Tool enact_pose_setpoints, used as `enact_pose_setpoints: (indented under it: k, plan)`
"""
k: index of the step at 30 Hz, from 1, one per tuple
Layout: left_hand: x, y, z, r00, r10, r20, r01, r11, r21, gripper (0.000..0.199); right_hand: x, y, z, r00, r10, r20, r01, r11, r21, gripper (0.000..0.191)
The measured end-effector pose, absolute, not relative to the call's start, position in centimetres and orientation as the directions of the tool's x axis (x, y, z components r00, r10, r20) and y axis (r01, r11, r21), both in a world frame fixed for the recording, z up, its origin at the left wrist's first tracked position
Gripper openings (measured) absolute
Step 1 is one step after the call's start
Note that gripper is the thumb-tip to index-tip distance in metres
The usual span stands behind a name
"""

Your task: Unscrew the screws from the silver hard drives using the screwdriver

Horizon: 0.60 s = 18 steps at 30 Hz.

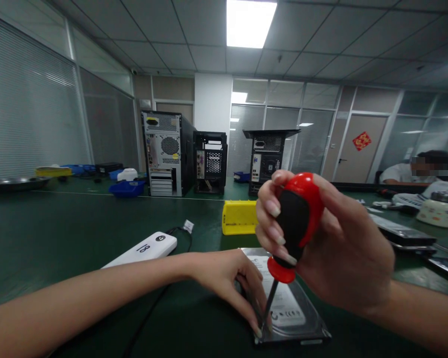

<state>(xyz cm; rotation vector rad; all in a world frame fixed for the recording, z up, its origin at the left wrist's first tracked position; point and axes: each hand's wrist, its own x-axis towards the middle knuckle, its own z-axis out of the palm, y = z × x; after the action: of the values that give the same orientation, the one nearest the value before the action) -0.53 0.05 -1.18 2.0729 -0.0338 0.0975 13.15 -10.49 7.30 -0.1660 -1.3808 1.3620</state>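
A silver hard drive [302, 303] with a white label lies flat on the green table, low in the middle of the view. My right hand [339, 243] is wrapped round the thick handle of a red and black screwdriver [300, 214]. Its shaft slants down, with the tip at the drive's near left corner. My left hand [235, 283] rests along the drive's left side, thumb and fingers bent, and the thumb tip touches that corner beside the screwdriver tip. Part of the left fingers is hidden behind the thumb and the shaft.
Behind the drive stands a yellow box [239, 218]. A white power strip [145, 250] with a black cable lies left. Computer cases [164, 154] stand farther back, near a blue tray [127, 189]. More drives [406, 231] and a jar [438, 209] are right; a person [403, 174] sits beyond.
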Motion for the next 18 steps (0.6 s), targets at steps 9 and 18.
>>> enact_pose_setpoints:
  k: [9,18]
  plan:
    - [-0.1,0.1,-2.0,0.995,0.022,0.099,-0.080,-0.433,0.898,0.028,12.9,-9.7,7.4,-0.340,0.727,0.596,-0.560,0.352,-0.750,0.022]
    - [0.0,-0.1,-1.2,0.996,-0.026,0.086,-0.088,-0.482,0.872,0.019,12.8,-9.3,7.4,-0.347,0.738,0.579,-0.584,0.313,-0.749,0.035]
